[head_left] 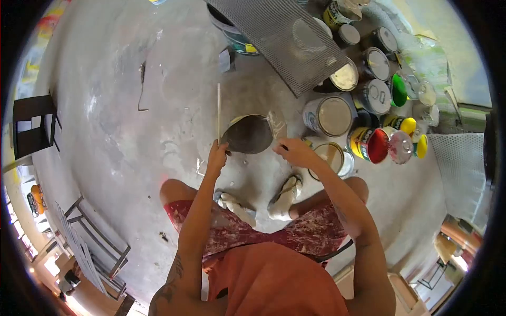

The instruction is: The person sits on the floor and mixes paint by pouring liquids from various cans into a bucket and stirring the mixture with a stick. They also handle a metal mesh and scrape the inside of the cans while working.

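Between my hands is a round dark container [250,135], seen from above, its inside dark. My left hand [217,156] is closed at its left side, around a thin pale stick [219,110] that points away from me. My right hand [290,151] is closed on a dark handle just right of the container. A pale, whitish tool head [274,124] shows beside the container's right rim, above that hand; whether it joins the handle is unclear.
Many paint cans stand at the right, among them a red-stained can [369,144] and a lidded can [334,116]. A perforated metal sheet [287,42] lies over a bucket [237,39]. A bent metal rod [141,87] is on the floor, a metal frame [97,231] lower left.
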Demonstrator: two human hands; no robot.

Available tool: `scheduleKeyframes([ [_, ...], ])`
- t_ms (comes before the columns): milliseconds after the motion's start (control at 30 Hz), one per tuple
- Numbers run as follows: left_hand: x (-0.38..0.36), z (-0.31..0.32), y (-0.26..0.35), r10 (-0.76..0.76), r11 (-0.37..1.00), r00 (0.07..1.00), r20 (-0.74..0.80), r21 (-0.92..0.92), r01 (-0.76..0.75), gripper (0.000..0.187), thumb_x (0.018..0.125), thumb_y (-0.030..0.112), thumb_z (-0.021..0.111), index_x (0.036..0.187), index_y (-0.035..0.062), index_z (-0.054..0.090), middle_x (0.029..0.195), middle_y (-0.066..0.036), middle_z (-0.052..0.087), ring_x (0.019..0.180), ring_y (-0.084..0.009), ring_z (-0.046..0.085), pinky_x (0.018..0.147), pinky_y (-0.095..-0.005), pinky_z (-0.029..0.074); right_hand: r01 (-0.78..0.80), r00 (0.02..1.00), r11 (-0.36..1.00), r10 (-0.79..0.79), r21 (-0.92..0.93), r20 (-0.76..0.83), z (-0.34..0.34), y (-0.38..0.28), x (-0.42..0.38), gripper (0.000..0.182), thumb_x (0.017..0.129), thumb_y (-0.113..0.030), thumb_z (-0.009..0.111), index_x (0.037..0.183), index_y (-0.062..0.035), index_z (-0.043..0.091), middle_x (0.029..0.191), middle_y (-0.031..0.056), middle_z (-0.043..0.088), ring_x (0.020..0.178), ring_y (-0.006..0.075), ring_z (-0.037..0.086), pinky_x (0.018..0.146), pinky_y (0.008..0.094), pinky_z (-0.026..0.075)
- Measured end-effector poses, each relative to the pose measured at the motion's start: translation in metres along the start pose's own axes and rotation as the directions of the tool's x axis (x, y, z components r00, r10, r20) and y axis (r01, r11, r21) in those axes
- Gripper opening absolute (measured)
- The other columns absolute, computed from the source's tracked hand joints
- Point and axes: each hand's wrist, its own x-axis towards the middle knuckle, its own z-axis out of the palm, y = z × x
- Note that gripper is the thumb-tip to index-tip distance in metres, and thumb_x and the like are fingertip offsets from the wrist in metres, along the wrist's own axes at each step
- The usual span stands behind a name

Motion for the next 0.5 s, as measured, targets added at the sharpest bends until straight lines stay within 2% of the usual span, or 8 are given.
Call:
scheduleKeyframes([
  [133, 0.029, 0.003, -0.028, 0.152, 0.988, 0.98, -0.127, 0.021, -0.151, 0.043, 0.102, 0.048, 0.051, 0.111, 0.0061, 0.054, 0.063, 0.0, 0.048, 0.043, -0.0081, 0.039, 0.038, -0.0259, 0.029, 0.075, 0.993, 0.984, -0.088, -0.163, -0.074, 0.023, -0.003, 0.003, 0.038, 0.102, -0.033, 0.053, 0.086, 0.0009, 0.061, 0.074, 0.0196, 0.064, 0.071, 0.0343, 0.065, 0.067, 0.0444, 0.047],
  [200, 0.033, 0.003, -0.038, 0.144, 0.987, 0.975, -0.172, -0.045, -0.154, 0.047, 0.102, 0.052, 0.05, 0.111, 0.0058, 0.054, 0.062, 0.001, 0.046, 0.043, -0.0082, 0.038, 0.039, -0.0264, 0.029, -0.084, 0.994, 0.995, 0.088, 0.047, -0.068, 0.036, -0.006, 0.0, 0.036, 0.102, -0.031, 0.054, 0.086, 0.0009, 0.061, 0.079, 0.02, 0.066, 0.073, 0.0367, 0.064, 0.068, 0.0452, 0.047],
  [233, 0.033, 0.001, -0.038, 0.12, 0.983, 0.97, -0.213, -0.115, -0.147, 0.051, 0.102, 0.056, 0.049, 0.111, 0.0054, 0.054, 0.061, 0.002, 0.044, 0.043, -0.0084, 0.037, 0.039, -0.0269, 0.03, -0.085, 0.993, 0.995, 0.089, 0.048, -0.083, 0.046, -0.006, -0.001, 0.036, 0.102, -0.031, 0.054, 0.086, 0.0009, 0.061, 0.079, 0.02, 0.066, 0.073, 0.0367, 0.064, 0.068, 0.0452, 0.047],
  [300, 0.045, 0.001, -0.052, 0.212, 0.974, 0.946, -0.245, -0.021, -0.224, 0.051, 0.102, 0.054, 0.05, 0.113, 0.0047, 0.053, 0.062, 0.002, 0.043, 0.047, -0.0078, 0.038, 0.042, -0.0264, 0.031, -0.008, 0.994, 0.97, 0.034, 0.243, -0.103, 0.058, -0.013, -0.008, 0.038, 0.102, -0.033, 0.054, 0.085, 0.0009, 0.059, 0.076, 0.0192, 0.064, 0.07, 0.0364, 0.061, 0.066, 0.0447, 0.046],
  [333, 0.044, 0.002, -0.057, 0.262, 0.963, 0.923, -0.282, 0.018, -0.267, 0.05, 0.103, 0.052, 0.05, 0.117, 0.0043, 0.052, 0.066, 0.002, 0.042, 0.052, -0.0068, 0.039, 0.045, -0.0255, 0.032, -0.007, 0.994, 0.972, 0.033, 0.235, -0.108, 0.063, -0.016, -0.011, 0.038, 0.102, -0.033, 0.054, 0.085, 0.0009, 0.059, 0.076, 0.0192, 0.064, 0.07, 0.0364, 0.061, 0.066, 0.0447, 0.046],
  [400, 0.03, 0.001, -0.053, 0.315, 0.948, 0.895, -0.317, 0.056, -0.314, 0.049, 0.104, 0.049, 0.051, 0.122, 0.0039, 0.051, 0.069, 0.002, 0.042, 0.057, -0.0058, 0.04, 0.048, -0.0247, 0.033, 0.106, 0.969, 0.994, -0.103, 0.001, -0.224, 0.073, -0.027, -0.015, 0.039, 0.101, -0.034, 0.056, 0.083, 0.0006, 0.057, 0.072, 0.0178, 0.061, 0.065, 0.0319, 0.059, 0.064, 0.0428, 0.045],
  [433, 0.021, -0.004, -0.055, 0.359, 0.921, 0.876, -0.321, -0.034, -0.389, 0.046, 0.105, 0.045, 0.05, 0.125, 0.0038, 0.05, 0.073, 0.002, 0.042, 0.059, -0.0056, 0.04, 0.05, -0.0242, 0.033, 0.106, 0.968, 0.994, -0.104, -0.004, -0.23, 0.077, -0.03, -0.022, 0.039, 0.101, -0.034, 0.056, 0.083, 0.0006, 0.057, 0.072, 0.0178, 0.061, 0.065, 0.0319, 0.059, 0.064, 0.0428, 0.045],
  [500, -0.01, -0.009, -0.045, 0.374, 0.838, 0.893, -0.25, -0.322, -0.441, 0.037, 0.108, 0.036, 0.046, 0.131, 0.0063, 0.049, 0.081, 0.004, 0.042, 0.061, -0.0046, 0.038, 0.05, -0.0219, 0.033, -0.058, 0.967, 0.995, 0.036, -0.081, -0.252, 0.082, -0.045, -0.035, 0.04, 0.102, -0.038, 0.055, 0.088, -0.0005, 0.057, 0.066, 0.0137, 0.054, 0.061, 0.0213, 0.056, 0.06, 0.0384, 0.044],
])
